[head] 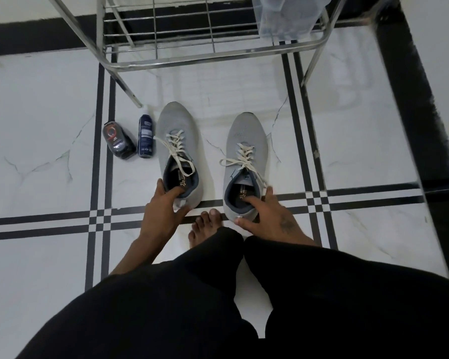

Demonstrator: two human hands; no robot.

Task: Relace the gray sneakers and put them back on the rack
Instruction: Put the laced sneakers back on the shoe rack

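Plainly, scene: two gray knit sneakers with cream laces stood apart on the white marble floor [49, 99] at mid-frame, toes toward the steel wire shoe rack [192, 47] at the top.
Left sneaker [178, 141]: left of centre, laced, ends untied, one loop lying over its opening.
Right sneaker [245, 151]: right of centre, laced, ends trailing to both sides.
Left hand [163, 208]: gripped the left sneaker's heel collar, fingers hooked inside, thumb behind the heel.
Right hand [267, 213]: gripped the right sneaker's collar the same way.
Risk, laces: loose ends would likely snag a rack wire, or get trodden by the bare foot [205, 226] between the heels.
Risk, bottles: a dark round bottle [119, 141] and a blue spray can [145, 137] lay just beside the left sneaker; a sideways swing could roll them.
Risk, rack edge: the low front bar might catch the toes.
Open room: bare floor ahead under the rack, wide between its legs; a clear plastic bag [288, 16] sat on the shelf at upper right.
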